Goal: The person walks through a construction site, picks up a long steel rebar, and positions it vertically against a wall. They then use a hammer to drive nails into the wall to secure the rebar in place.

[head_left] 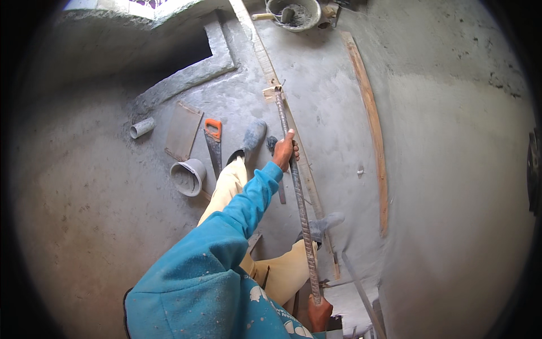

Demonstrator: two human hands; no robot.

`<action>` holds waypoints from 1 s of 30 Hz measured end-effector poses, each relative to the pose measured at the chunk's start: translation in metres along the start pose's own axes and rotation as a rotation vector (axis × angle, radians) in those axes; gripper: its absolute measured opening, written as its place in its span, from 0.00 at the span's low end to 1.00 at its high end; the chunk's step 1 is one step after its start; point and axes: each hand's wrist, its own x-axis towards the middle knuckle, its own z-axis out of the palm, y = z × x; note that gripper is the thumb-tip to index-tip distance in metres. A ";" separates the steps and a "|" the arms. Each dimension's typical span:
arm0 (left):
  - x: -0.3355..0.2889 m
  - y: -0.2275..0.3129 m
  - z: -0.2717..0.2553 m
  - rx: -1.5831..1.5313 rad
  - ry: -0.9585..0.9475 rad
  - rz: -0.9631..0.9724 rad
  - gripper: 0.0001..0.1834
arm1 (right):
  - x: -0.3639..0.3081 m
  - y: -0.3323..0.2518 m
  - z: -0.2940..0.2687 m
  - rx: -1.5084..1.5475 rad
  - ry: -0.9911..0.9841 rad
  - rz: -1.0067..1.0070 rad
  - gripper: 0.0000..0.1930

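Note:
My left hand (285, 151) is wrapped round the middle of a long ribbed steel bar (302, 212). Closed about the bar's near end, close to my body, is my right hand (320, 312). The bar's far end lies over a small wood piece (269, 94), which sits against a long narrow wooden strip (259, 51) on the floor; whether bar and wood touch I cannot tell. A thin spike, perhaps a nail, sticks up there. Below my left hand lies a dark-headed tool (272, 142), partly hidden. My boots (255, 134) stand on either side of the bar.
An orange-handled handsaw (213, 141), a flat board (184, 131), a white bucket (188, 177) and a short pipe (142, 127) lie to the left. A basin (309, 24) of mortar stands at the far side. Another plank (370, 124) lies at right. A rectangular opening with a raised edge (223, 59) is far left.

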 end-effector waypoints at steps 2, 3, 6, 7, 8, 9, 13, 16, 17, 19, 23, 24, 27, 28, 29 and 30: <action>0.024 0.015 -0.019 0.030 0.024 0.045 0.25 | -0.004 -0.015 -0.006 -0.033 -0.001 -0.011 0.15; 0.037 0.020 -0.029 0.043 0.029 0.066 0.25 | -0.007 -0.019 -0.009 -0.045 -0.001 -0.018 0.15; 0.095 0.052 -0.053 0.321 0.321 0.514 0.28 | -0.018 -0.022 -0.018 -0.120 0.023 -0.015 0.13; 0.117 0.063 -0.055 0.578 0.490 0.690 0.30 | -0.021 -0.021 -0.021 -0.153 0.028 -0.014 0.12; 0.133 0.072 -0.056 0.665 0.485 0.787 0.31 | -0.025 -0.019 -0.026 -0.183 0.035 -0.011 0.12; 0.146 0.082 -0.057 0.753 0.474 0.842 0.32 | -0.027 -0.017 -0.029 -0.216 0.033 -0.011 0.11; 0.168 0.120 -0.058 0.965 0.263 0.629 0.34 | -0.037 -0.013 -0.049 -0.363 0.001 -0.014 0.09; 0.155 0.127 -0.056 0.933 0.279 0.719 0.30 | -0.043 -0.014 -0.063 -0.480 -0.042 -0.049 0.08; 0.150 0.127 -0.053 0.909 0.312 0.817 0.29 | -0.044 -0.014 -0.067 -0.528 -0.054 -0.070 0.08; 0.143 0.126 -0.051 0.849 0.358 0.926 0.24 | -0.045 -0.014 -0.075 -0.663 -0.079 -0.142 0.08; 0.141 0.126 -0.051 0.890 0.359 1.098 0.24 | -0.046 -0.011 -0.089 -0.797 -0.097 -0.251 0.08; 0.142 0.127 -0.052 0.905 0.357 1.151 0.24 | -0.046 -0.012 -0.092 -0.604 -0.057 -0.154 0.08; 0.146 0.126 -0.055 0.857 0.318 1.207 0.23 | -0.050 -0.025 -0.103 -0.374 0.105 -0.158 0.10; 0.146 0.125 -0.055 0.854 0.314 1.223 0.22 | -0.054 -0.032 -0.105 -0.438 0.111 -0.019 0.10; 0.148 0.124 -0.055 0.857 0.321 1.232 0.22 | -0.055 -0.041 -0.109 -0.501 0.113 0.120 0.11; 0.149 0.124 -0.054 0.860 0.327 1.241 0.21 | -0.055 -0.050 -0.114 -0.478 0.058 0.273 0.12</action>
